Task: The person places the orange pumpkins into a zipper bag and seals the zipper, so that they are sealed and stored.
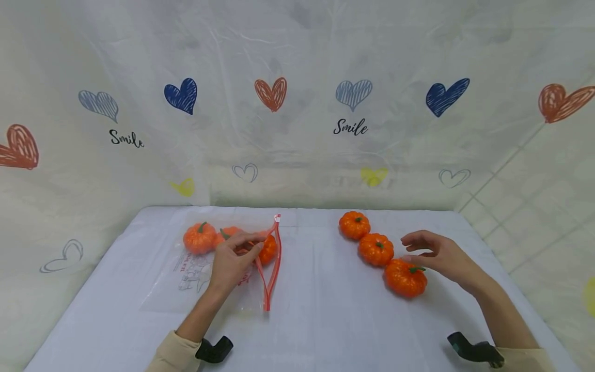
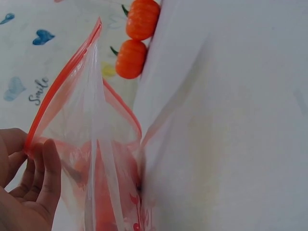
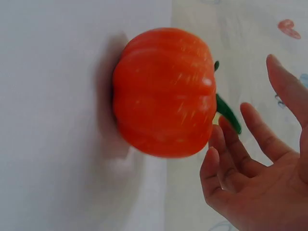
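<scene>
"What have you got in your left hand?"

"My left hand (image 1: pixel 229 262) pinches the red zip edge (image 1: pixel 277 263) of a clear bag (image 1: pixel 169 289), thumb against fingers. The mouth gapes toward my right."

"And your right hand?"

"My right hand (image 1: pixel 439 257) holds nothing. Its fingers are spread wide and a little bent, with the thumb well apart from them, close to the green stem (image 3: pixel 228 114) of the nearest pumpkin (image 1: pixel 405 279). Whether any fingertip touches it, I can't tell."

"Where are the pumpkins, then?"

"I count 6, all orange. 3 sit on the table (image 1: pixel 321 320) to the right of the bag, in a slanting row: the nearest pumpkin, then a middle pumpkin (image 1: pixel 376 249), then a far pumpkin (image 1: pixel 355 225). The other 3 show through the plastic: a left pumpkin (image 1: pixel 200 238), a partly hidden pumpkin (image 1: pixel 226 234) behind my left hand, and a right pumpkin (image 1: pixel 268 250) just inside the mouth."

"What's around all that?"

"A white cloth covers the table. My sleeves (image 1: pixel 174 354) are beige, with 1 black mount (image 1: pixel 214 350) at each wrist. Behind stands a pale backdrop (image 1: pixel 302 51) printed with hearts (image 1: pixel 181 96) and the word 'Smile' 2 times."
</scene>
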`<state>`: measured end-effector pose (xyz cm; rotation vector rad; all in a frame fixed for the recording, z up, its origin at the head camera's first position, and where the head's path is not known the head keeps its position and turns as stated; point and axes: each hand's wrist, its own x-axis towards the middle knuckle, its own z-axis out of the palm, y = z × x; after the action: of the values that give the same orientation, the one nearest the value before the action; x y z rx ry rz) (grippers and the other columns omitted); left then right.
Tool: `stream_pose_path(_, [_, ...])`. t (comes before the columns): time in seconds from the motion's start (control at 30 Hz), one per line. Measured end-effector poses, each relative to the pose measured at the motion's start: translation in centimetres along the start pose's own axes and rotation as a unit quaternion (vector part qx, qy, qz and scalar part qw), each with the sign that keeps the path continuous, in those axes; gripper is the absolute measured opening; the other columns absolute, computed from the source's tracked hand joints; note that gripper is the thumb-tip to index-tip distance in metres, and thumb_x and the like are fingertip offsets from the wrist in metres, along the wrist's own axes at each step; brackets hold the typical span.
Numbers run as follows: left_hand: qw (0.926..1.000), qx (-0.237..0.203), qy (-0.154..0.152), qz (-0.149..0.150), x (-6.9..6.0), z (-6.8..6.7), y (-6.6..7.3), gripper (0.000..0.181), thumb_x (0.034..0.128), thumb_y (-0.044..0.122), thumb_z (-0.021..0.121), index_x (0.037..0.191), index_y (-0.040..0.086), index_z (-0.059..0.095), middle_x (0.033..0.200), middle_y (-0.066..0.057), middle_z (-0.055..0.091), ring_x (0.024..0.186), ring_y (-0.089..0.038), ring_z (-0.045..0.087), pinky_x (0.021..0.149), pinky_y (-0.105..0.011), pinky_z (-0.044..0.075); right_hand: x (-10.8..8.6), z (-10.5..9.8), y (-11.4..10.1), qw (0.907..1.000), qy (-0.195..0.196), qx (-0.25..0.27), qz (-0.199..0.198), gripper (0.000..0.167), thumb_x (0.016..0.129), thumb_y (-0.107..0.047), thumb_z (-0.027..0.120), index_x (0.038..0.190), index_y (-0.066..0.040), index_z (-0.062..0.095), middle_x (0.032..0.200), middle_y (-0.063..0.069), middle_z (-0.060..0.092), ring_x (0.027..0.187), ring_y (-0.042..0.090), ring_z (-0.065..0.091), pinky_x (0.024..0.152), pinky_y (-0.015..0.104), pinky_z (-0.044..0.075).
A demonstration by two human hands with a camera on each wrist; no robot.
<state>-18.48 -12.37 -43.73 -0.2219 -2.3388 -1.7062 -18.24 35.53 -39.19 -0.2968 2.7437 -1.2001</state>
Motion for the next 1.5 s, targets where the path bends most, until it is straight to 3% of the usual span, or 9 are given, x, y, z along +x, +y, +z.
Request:
stream_pose_path(0.3, [1.0000,-0.001,-0.001,0.001,0.0,0.2,-0.1,0.016,0.0967,0.021,0.075,0.112,0.022,0.081,0.108,-0.002,0.076,0.094,-0.020,0.064,0.081,-0.018,0.055,0.0,-0.6,2.0,0.9973,-0.069,-0.007,0.025,0.053,0.098,-0.036,0.071,0.142,-0.010,0.057,0.142,0.017,0.062,0.125,0.028,0.062,0.087,0.026,0.057])
stream_pose_path(0.53, [1.0000,0.001,0.001,0.005,-0.1,0.3,-0.2,0.017,0.0960,0.017,0.075,0.110,0.024,0.081,0.106,0.000,0.076,0.092,-0.019,0.065,0.078,-0.019,0.056,-0.4,-0.9,3.3,0.9908,-0.133,0.021,0.018,0.053,0.098,-0.030,0.070,0.145,-0.012,0.055,0.149,0.019,0.056,0.125,0.017,0.062,0.089,0.027,0.057])
stream_pose_path(0.67, [1.0000,0.003,0.001,-0.001,-0.2,0.3,-0.2,0.017,0.0962,0.017,0.075,0.110,0.025,0.081,0.106,0.001,0.075,0.093,-0.019,0.064,0.079,-0.019,0.056,-0.7,-0.6,3.6,0.9872,-0.155,0.032,0.017,0.057,0.097,-0.028,0.072,0.148,-0.012,0.053,0.154,0.022,0.051,0.134,0.037,0.054,0.089,0.025,0.057])
stream_pose_path(0.77, [1.0000,0.003,0.002,-0.002,-0.2,0.2,-0.3,0.017,0.0961,0.017,0.075,0.111,0.024,0.081,0.106,0.000,0.075,0.093,-0.020,0.064,0.079,-0.019,0.055,-0.6,-0.3,3.7,0.9860,-0.161,0.035,0.028,0.063,0.094,-0.029,0.075,0.149,-0.013,0.051,0.157,0.022,0.048,0.137,0.043,0.049,0.090,0.024,0.056])
stream_pose_path(0.87, [1.0000,0.003,0.004,-0.002,-0.2,0.2,-0.3,0.017,0.0960,0.016,0.075,0.111,0.022,0.081,0.105,-0.002,0.076,0.092,-0.020,0.064,0.079,-0.018,0.055,-0.7,-0.1,3.7,0.9852,-0.165,0.037,0.027,0.068,0.091,-0.029,0.077,0.151,-0.013,0.049,0.159,0.022,0.045,0.137,0.036,0.050,0.091,0.021,0.055])
stream_pose_path(1.07, [1.0000,0.005,0.003,-0.004,-0.2,0.2,-0.2,0.017,0.0961,0.017,0.075,0.111,0.023,0.081,0.106,0.001,0.076,0.093,-0.020,0.064,0.079,-0.019,0.056,-0.9,0.1,3.7,0.9842,-0.172,0.038,0.018,0.073,0.088,-0.028,0.079,0.153,-0.016,0.047,0.160,0.020,0.044,0.124,-0.008,0.049,0.094,0.020,0.053])
stream_pose_path(1.17, [1.0000,0.004,0.001,-0.005,-0.2,0.2,-0.1,0.017,0.0964,0.018,0.075,0.111,0.024,0.081,0.106,0.002,0.075,0.094,-0.020,0.064,0.080,-0.019,0.056,-0.9,0.2,3.6,0.9845,-0.171,0.030,0.021,0.074,0.088,-0.030,0.080,0.154,-0.019,0.047,0.160,0.018,0.044,0.120,-0.015,0.045,0.096,0.022,0.053])
stream_pose_path(1.27, [1.0000,0.004,-0.001,-0.005,-0.1,0.2,-0.1,0.017,0.0964,0.019,0.075,0.112,0.023,0.081,0.106,0.002,0.075,0.095,-0.020,0.064,0.079,-0.019,0.056,-0.9,0.3,3.5,0.9851,-0.170,0.023,0.018,0.075,0.087,-0.030,0.080,0.154,-0.019,0.047,0.160,0.018,0.045,0.123,-0.010,0.047,0.096,0.023,0.053])
stream_pose_path(1.5, [1.0000,0.002,0.001,0.001,-0.1,0.2,-0.2,0.018,0.0965,0.018,0.075,0.113,0.022,0.081,0.107,-0.002,0.076,0.094,-0.021,0.063,0.080,-0.018,0.055,-0.6,0.8,3.2,0.9863,-0.163,0.017,0.016,0.083,0.085,-0.028,0.083,0.156,-0.012,0.042,0.159,0.025,0.043,0.140,0.043,0.045,0.098,0.034,0.059])
